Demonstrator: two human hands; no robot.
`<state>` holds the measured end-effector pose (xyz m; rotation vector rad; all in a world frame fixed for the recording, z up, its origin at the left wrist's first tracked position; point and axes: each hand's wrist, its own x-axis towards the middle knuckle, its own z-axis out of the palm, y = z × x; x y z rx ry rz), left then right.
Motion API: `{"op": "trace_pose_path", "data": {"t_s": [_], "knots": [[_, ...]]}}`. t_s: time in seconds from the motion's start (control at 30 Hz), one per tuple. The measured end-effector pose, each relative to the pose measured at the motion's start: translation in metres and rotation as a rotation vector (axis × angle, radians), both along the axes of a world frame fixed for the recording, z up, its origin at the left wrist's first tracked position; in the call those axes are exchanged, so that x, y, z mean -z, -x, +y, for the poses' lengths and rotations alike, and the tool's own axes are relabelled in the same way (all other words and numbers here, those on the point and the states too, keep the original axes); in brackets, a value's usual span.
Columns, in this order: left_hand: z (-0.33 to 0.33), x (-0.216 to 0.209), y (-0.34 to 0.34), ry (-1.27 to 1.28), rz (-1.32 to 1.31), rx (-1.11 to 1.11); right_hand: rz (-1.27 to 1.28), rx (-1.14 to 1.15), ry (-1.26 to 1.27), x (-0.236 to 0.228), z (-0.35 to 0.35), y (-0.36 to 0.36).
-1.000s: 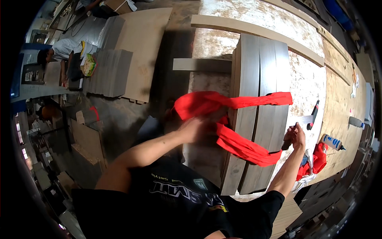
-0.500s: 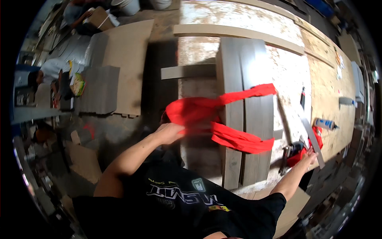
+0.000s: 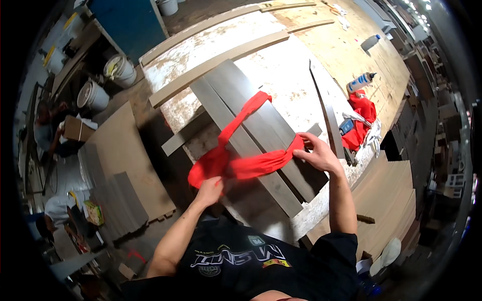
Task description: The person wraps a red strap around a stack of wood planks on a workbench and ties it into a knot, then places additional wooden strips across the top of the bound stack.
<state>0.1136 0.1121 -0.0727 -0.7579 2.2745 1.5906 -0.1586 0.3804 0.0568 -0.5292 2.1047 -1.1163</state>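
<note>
Right hand (image 3: 318, 154) pinches end of red cloth (image 3: 261, 164), fingers nearly closed; left hand (image 3: 210, 190) grips bunch beside surface's (image 3: 296, 75) left edge. Best: even tension, cloth flat across boards (image 3: 268, 125).

Right hand (image 3: 319, 155), bare: now pinching one end of red fabric band (image 3: 261, 164). Long, narrow, flat strip (image 3: 331, 121): released, lying on white-stained tabletop (image 3: 273, 67).

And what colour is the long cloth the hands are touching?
The cloth is bright red, seen best in the head view.
</note>
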Motion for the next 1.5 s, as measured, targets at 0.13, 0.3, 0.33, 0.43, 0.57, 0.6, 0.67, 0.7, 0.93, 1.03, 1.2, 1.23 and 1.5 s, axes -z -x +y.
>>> {"op": "trace_pose_path", "data": {"t_s": [0.13, 0.3, 0.33, 0.43, 0.57, 0.6, 0.67, 0.7, 0.93, 1.03, 1.2, 1.23, 1.5], "knots": [[0.001, -0.016, 0.015, -0.080, 0.106, 0.062, 0.175, 0.208, 0.112, 0.035, -0.001, 0.025], [-0.010, -0.003, -0.005, -0.013, 0.024, 0.110, 0.198, 0.253, 0.040, 0.053, -0.049, 0.049], [-0.014, 0.004, -0.011, 0.033, 0.007, 0.100, 0.207, 0.246, 0.048, 0.055, -0.061, 0.050], [-0.017, 0.037, -0.030, -0.003, -0.136, 0.098, 0.226, 0.200, 0.118, 0.063, -0.081, 0.057], [-0.004, 0.052, -0.050, -0.059, -0.258, 0.103, 0.245, 0.244, 0.071, 0.058, -0.080, 0.049], [0.000, 0.059, -0.055, -0.077, -0.268, 0.096, 0.176, 0.279, 0.173, 0.062, -0.069, 0.050], [0.006, 0.062, -0.058, -0.067, -0.246, 0.026, 0.074, 0.292, 0.224, 0.053, -0.055, 0.045], [0.004, 0.054, -0.056, -0.066, -0.216, 0.044, 0.278, 0.302, 0.168, 0.048, -0.051, 0.037], [-0.020, -0.046, -0.058, -0.096, 0.018, 0.202, 0.126, 0.244, 0.367, -0.024, -0.065, -0.167], [-0.021, -0.065, -0.066, 0.000, -0.018, 0.373, -0.568, 0.332, 0.303, 0.070, -0.078, -0.226], [-0.023, -0.047, -0.081, 0.080, 0.041, 0.627, -1.196, 0.948, 0.748, 0.180, -0.124, -0.234], [-0.025, -0.055, -0.070, 0.042, 0.056, 0.699, -1.267, 0.761, 1.225, 0.238, -0.118, -0.227], [-0.070, -0.060, 0.078, 0.201, 0.534, 0.169, -0.999, 0.892, 1.342, 0.251, -0.138, -0.221]]}}
